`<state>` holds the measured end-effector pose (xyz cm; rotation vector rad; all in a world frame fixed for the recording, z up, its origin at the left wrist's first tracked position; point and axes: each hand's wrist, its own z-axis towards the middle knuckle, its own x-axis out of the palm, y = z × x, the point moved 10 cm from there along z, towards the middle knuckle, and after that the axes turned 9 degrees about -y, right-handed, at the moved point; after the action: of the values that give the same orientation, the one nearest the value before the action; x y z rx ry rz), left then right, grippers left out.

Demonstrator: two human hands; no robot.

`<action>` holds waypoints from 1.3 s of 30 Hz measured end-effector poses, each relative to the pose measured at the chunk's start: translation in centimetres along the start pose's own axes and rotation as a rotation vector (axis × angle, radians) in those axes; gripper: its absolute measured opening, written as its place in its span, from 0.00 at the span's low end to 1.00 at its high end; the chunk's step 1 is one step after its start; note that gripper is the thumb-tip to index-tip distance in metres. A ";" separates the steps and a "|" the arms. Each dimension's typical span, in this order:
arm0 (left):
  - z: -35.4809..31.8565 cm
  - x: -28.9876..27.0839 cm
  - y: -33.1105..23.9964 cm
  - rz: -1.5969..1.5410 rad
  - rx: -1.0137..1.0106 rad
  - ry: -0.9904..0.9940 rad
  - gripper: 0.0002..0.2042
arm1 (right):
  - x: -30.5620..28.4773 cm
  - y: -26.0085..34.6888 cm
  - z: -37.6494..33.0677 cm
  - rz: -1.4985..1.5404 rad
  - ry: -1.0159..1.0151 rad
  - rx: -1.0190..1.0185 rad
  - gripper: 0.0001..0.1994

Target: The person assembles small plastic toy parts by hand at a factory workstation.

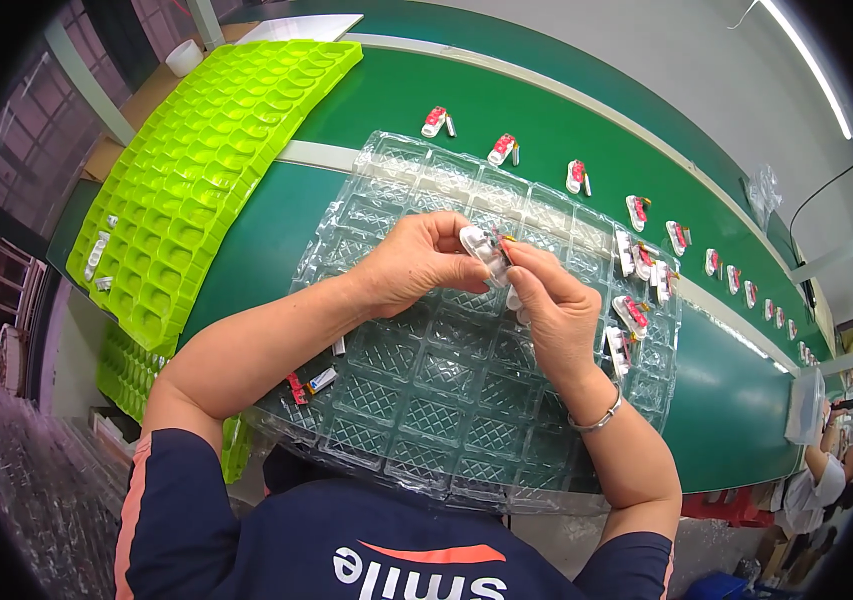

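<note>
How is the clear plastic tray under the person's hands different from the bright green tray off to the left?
The clear tray is see-through, with the green belt visible through it; the lime-green tray is opaque. The clear tray lies right under both hands and holds several small white-and-red parts along its right side; the lime-green tray lies off to the left, with only a few small white pieces near its left edge. Both are moulded with rows of pockets.

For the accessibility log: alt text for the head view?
Both hands, left hand and right hand, pinch one small white part above a clear tray on a green belt. More parts ride the belt; a lime tray lies left.
</note>
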<state>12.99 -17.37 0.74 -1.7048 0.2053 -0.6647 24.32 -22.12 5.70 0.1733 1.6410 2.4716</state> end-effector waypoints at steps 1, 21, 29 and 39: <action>-0.1 0.3 -0.1 -0.049 -0.008 0.012 0.15 | 0.0 -0.3 0.0 0.010 0.000 0.039 0.09; -0.3 0.3 -0.6 -0.159 -0.053 -0.007 0.13 | -0.6 -1.8 -0.1 0.051 -0.085 0.178 0.09; -0.3 -0.1 -0.7 -0.077 -0.018 -0.014 0.14 | -0.3 -0.5 0.0 -0.051 -0.047 0.066 0.09; -0.4 -0.5 -0.6 0.002 0.014 -0.047 0.14 | 0.5 0.3 -0.2 -0.070 0.025 -0.013 0.08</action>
<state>12.22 -17.32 1.15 -1.7044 0.1683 -0.6229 23.75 -22.25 5.89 0.0827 1.6110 2.4417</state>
